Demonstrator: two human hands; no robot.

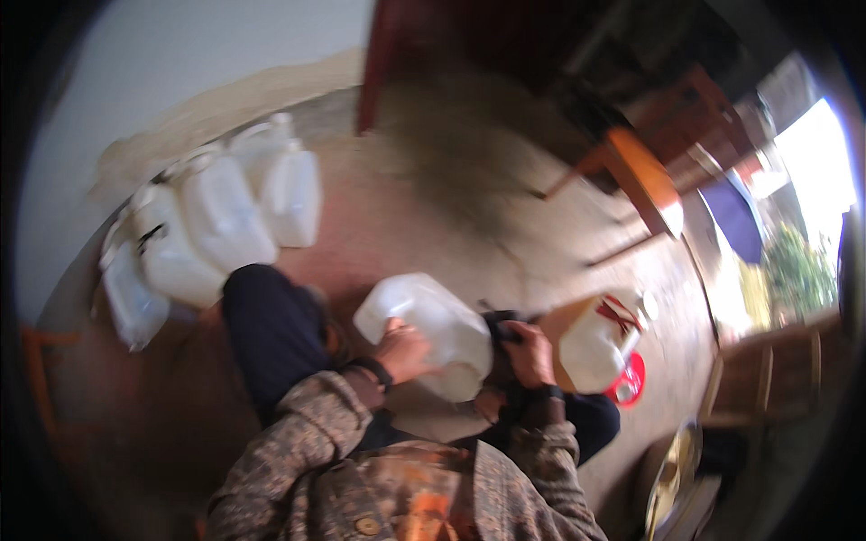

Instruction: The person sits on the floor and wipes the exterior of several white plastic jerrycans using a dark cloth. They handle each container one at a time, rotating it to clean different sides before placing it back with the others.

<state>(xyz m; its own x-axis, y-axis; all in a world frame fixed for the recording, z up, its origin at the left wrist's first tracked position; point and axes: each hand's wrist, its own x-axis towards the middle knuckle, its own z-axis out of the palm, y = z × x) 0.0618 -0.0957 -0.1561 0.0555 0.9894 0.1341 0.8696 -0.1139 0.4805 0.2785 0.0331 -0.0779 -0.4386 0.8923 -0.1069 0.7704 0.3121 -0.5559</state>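
Note:
A white translucent plastic jug (pixel 440 324) lies between my knees. My left hand (pixel 404 351) rests against its near left side, with the thumb and fingers on the plastic. Just right of the jug, my right hand (pixel 530 351) is closed around a dark object (pixel 500 328), blurred and too unclear to name. Beyond that hand stands another plastic jug (pixel 595 345) with a red tie near its neck and amber-coloured contents or backing at its left side. A red round item (pixel 629 382) sits beside it on the floor.
Several white plastic jugs (pixel 223 209) stand along the wall at the left. A wooden bench (pixel 643 176) is at the upper right, with a blue umbrella (pixel 734 216) behind it. A wooden frame (pixel 764 372) and a shallow round pan (pixel 673 473) are at the lower right.

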